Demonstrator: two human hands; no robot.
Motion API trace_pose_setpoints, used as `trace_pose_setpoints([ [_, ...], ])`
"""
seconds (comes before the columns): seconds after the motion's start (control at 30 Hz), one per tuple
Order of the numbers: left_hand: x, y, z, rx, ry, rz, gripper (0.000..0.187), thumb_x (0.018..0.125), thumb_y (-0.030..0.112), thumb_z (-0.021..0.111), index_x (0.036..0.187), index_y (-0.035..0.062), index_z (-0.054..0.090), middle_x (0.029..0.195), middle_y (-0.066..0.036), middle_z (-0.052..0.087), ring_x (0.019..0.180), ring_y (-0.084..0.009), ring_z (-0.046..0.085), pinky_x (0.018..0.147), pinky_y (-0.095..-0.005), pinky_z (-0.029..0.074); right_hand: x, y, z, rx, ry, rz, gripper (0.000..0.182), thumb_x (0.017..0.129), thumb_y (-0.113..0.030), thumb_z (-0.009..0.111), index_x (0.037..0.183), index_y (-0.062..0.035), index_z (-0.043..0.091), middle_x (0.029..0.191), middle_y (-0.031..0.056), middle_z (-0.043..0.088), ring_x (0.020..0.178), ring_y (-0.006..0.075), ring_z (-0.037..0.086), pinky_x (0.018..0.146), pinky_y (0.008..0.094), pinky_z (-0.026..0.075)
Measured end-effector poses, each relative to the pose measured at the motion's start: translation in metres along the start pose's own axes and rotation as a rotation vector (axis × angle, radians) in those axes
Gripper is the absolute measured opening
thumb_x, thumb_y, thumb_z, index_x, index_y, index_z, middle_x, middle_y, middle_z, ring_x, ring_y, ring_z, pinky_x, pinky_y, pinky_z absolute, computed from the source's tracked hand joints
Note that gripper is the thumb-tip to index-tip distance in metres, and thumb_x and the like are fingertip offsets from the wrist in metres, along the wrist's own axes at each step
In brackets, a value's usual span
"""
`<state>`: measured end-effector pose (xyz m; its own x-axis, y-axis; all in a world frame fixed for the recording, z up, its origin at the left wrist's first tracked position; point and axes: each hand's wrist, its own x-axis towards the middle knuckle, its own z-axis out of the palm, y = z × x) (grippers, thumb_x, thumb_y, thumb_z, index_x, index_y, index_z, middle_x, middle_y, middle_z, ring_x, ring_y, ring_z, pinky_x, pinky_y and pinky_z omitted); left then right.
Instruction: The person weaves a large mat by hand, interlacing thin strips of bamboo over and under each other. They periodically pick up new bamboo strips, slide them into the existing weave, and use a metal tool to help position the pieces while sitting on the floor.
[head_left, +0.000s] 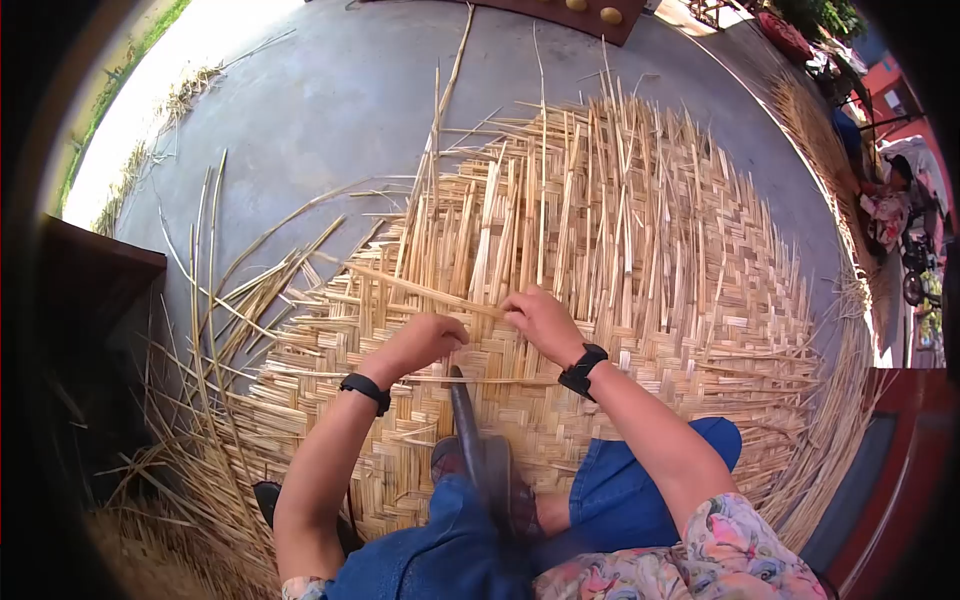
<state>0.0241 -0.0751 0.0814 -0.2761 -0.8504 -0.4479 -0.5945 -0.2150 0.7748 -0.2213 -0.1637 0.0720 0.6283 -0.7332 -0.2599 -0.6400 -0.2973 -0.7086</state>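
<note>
A strip (410,286) is pinched near its end between the thumb and fingers of the right hand (545,320), just above the weave of the mat (740,330), which is spread on the floor (330,100) and reaches under the person's legs. The left hand (425,343) is half-curled beside it; whether anything is grasped there cannot be told, as the fingertips are blurred. Since the strip is seen to be held at one end only, its far end, slanted over the upright strands, could be swung aside or caught under one of them, and if it were pulled at that angle it could be kinked or split. The long strands toward the mat's far edge are left unwoven and uneven, so a wrong one could easily be picked up, and the pattern would be thrown out by a skipped crossing. Beyond the mat's left edge, loose stalks (260,300) are heaped crosswise and could be snagged by the left forearm. A dark tool (462,400) is pointed away from the lap, its tip close below the left hand; knuckles could be knocked on it if that hand were drawn back carelessly. The weave could also be loosened by a shifted foot (520,500).
</note>
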Motion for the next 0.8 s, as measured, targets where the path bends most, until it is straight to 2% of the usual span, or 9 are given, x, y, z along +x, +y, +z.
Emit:
trace_pose_setpoints([
  [0.13,0.047,0.007,0.007,-0.299,0.27,0.023,0.018,0.092,0.013,0.065,0.098,-0.0033,0.072,0.087,-0.018,0.071,0.081,-0.029,0.07,0.075,-0.0373,0.054,-0.002,0.023,-0.008,0.179,0.004,-0.236,0.01,0.093,-0.011,0.069,0.096,-0.0037,0.064,0.091,0.0118,0.056,0.087,0.0306,0.058,0.08,0.0399,0.049],
  [0.27,0.09,0.018,0.022,-0.054,0.447,0.022,0.022,0.088,0.014,0.068,0.083,-0.0069,0.063,0.078,-0.02,0.065,0.074,-0.0338,0.066,0.071,-0.042,0.052,-0.014,0.016,-0.023,0.078,-0.027,-0.272,0.013,0.09,-0.013,0.071,0.098,-0.0047,0.064,0.092,0.0104,0.058,0.09,0.0312,0.059,0.08,0.0412,0.049],
  [0.37,0.096,0.026,0.023,-0.317,0.28,-0.11,0.025,0.079,0.013,0.075,0.083,-0.0083,0.061,0.077,-0.021,0.063,0.072,-0.0331,0.065,0.069,-0.0417,0.052,-0.016,0.02,-0.023,0.07,0.02,-0.377,0.012,0.09,-0.014,0.07,0.098,-0.0063,0.064,0.093,0.0111,0.058,0.091,0.0327,0.059,0.081,0.0424,0.05],
  [0.47,0.105,0.021,0.028,-0.213,0.459,-0.051,0.031,0.071,0.01,0.08,0.089,-0.0083,0.062,0.076,-0.017,0.063,0.07,-0.025,0.063,0.067,-0.0382,0.051,-0.018,0.025,-0.018,0.085,0.113,-0.389,0.012,0.089,-0.011,0.07,0.099,-0.0067,0.064,0.089,0.01,0.059,0.086,0.0321,0.06,0.077,0.042,0.051],
  [0.57,0.106,0.021,0.011,-0.344,0.205,-0.173,0.033,0.072,0.007,0.08,0.097,-0.0069,0.064,0.083,-0.012,0.067,0.075,-0.0179,0.063,0.067,-0.0351,0.052,-0.02,0.022,-0.015,0.149,0.189,-0.254,0.014,0.087,-0.01,0.071,0.099,-0.0058,0.064,0.082,0.0081,0.062,0.075,0.0273,0.063,0.068,0.0379,0.052],
  [0.6,0.106,0.012,0.014,-0.503,0.145,-0.24,0.031,0.079,0.002,0.077,0.107,-0.0043,0.066,0.094,-0.008,0.071,0.084,-0.0148,0.065,0.073,-0.0321,0.054,-0.021,0.024,-0.009,0.243,0.218,-0.16,0.015,0.087,-0.011,0.071,0.099,-0.0056,0.064,0.079,0.0078,0.063,0.072,0.0256,0.063,0.066,0.0367,0.052],
  [0.67,0.1,0.011,0.032,-0.758,0.256,-0.134,0.03,0.082,-0.004,0.073,0.111,-0.0024,0.067,0.101,-0.006,0.071,0.09,-0.0132,0.066,0.079,-0.0299,0.054,-0.019,0.028,0.002,0.427,0.279,0.033,0.016,0.087,-0.013,0.071,0.099,-0.0052,0.063,0.074,0.0072,0.065,0.064,0.0222,0.064,0.06,0.0342,0.051],
  [0.77,0.092,0.01,0.045,-0.967,0.284,-0.058,0.034,0.086,-0.009,0.07,0.118,0.0005,0.067,0.108,-0.002,0.07,0.097,-0.0113,0.065,0.086,-0.0284,0.054,-0.011,0.028,0.008,0.389,0.374,0.116,0.017,0.088,-0.015,0.07,0.098,-0.0045,0.063,0.073,0.0081,0.066,0.059,0.0185,0.064,0.057,0.032,0.05],
  [0.8,0.09,0.01,0.045,-1.01,0.275,-0.045,0.036,0.086,-0.01,0.069,0.121,0.0015,0.067,0.11,-0.001,0.07,0.099,-0.0109,0.065,0.088,-0.0282,0.054,-0.009,0.023,0.005,0.361,0.333,0.171,0.016,0.089,-0.015,0.071,0.098,-0.0052,0.063,0.076,0.0078,0.066,0.065,0.0232,0.065,0.061,0.035,0.051],
])
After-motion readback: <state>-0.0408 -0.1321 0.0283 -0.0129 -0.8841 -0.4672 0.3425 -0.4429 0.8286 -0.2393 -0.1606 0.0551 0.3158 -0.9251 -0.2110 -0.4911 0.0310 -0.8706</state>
